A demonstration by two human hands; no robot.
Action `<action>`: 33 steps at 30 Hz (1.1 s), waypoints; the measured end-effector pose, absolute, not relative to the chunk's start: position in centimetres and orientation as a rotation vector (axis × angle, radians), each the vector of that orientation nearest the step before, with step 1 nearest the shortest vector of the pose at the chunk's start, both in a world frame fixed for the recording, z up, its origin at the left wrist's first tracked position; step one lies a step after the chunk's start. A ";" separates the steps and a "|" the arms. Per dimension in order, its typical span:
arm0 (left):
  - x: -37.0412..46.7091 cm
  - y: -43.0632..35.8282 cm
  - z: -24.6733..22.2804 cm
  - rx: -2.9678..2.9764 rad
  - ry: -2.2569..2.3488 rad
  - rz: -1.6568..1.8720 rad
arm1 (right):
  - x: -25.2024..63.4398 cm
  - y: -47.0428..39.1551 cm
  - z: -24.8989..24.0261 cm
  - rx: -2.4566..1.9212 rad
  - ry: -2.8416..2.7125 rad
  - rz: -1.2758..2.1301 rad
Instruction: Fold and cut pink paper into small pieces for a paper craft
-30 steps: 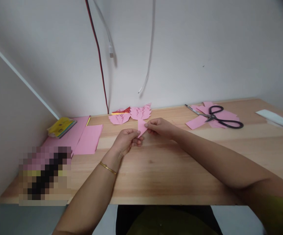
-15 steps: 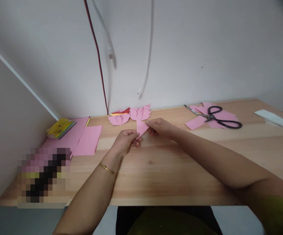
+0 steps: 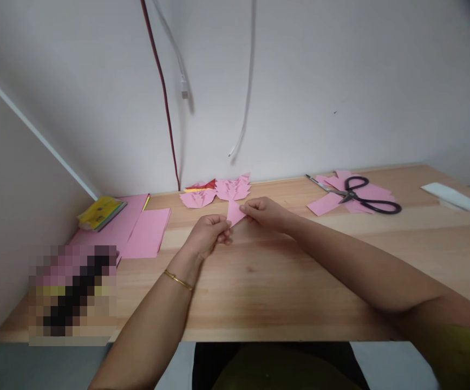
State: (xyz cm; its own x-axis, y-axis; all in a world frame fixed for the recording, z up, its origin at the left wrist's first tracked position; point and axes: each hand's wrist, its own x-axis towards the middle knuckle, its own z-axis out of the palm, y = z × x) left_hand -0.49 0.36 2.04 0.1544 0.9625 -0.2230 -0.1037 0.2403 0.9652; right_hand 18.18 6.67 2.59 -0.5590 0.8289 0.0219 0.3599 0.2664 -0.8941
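Observation:
A small folded piece of pink paper (image 3: 235,212), roughly triangular, is held between both hands above the wooden table. My left hand (image 3: 211,234) pinches its lower left corner between thumb and fingers. At its right edge, my right hand (image 3: 261,210) grips it with thumb and forefinger; the other fingers are curled and partly hidden. Just behind the paper, two clusters of folded pink paper pieces (image 3: 233,188) lie against the wall. A red and yellow folded piece (image 3: 201,186) rests on the left cluster.
Black-handled scissors (image 3: 351,196) and a pen (image 3: 317,182) lie on pink paper scraps (image 3: 325,204) at the right. Pink sheets (image 3: 148,233) and a yellow packet (image 3: 102,212) are at the left. A white strip (image 3: 455,196) lies far right. Cables (image 3: 162,81) hang down the wall.
My right thumb has slid slightly left over the pink paper, covering more of its right side. The hands otherwise stay in nearly the same place.

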 end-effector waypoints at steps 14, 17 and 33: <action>-0.4 -0.2 2.8 1.910 1.445 0.808 | 18.4 7.3 1.6 -0.847 -1.876 1.502; -0.7 0.0 2.8 1.886 1.434 0.783 | 18.4 7.0 1.9 -0.868 -1.895 1.411; -1.5 -0.1 3.1 1.621 1.351 0.692 | 18.3 6.7 2.2 -0.975 -1.919 1.225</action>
